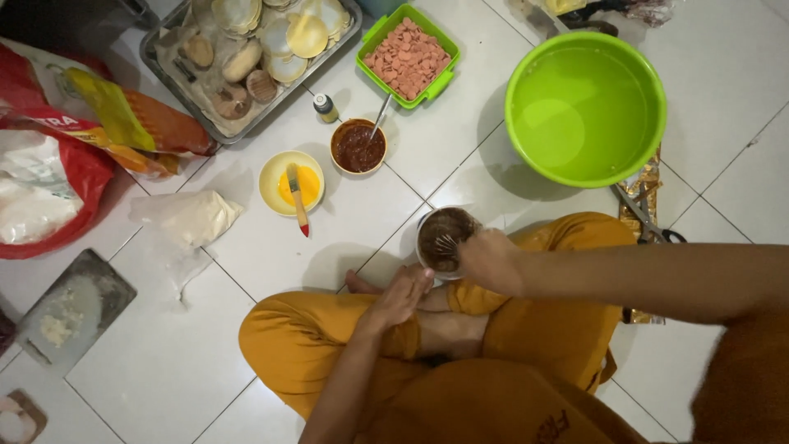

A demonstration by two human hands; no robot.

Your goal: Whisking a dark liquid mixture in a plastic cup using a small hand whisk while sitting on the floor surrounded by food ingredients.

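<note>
Person seated cross-legged on tiled floor [345, 230], whisking in a cup.
Right hand [491, 260] closed on whisk [446, 245] inside white cup [442, 238] of brown mix, just ahead of the knees; left hand [400, 298] open, fingers flat beside the cup. Sauce bowl [357, 146], green basin [585, 107] beyond.

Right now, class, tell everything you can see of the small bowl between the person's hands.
The small bowl is round and pale-rimmed, holding a brown mixture with a wire whisk in it. It stands upright on the white tiled floor, before the crossed legs. The right hand grips the whisk over it; the left hand rests just beside its near edge.
</note>
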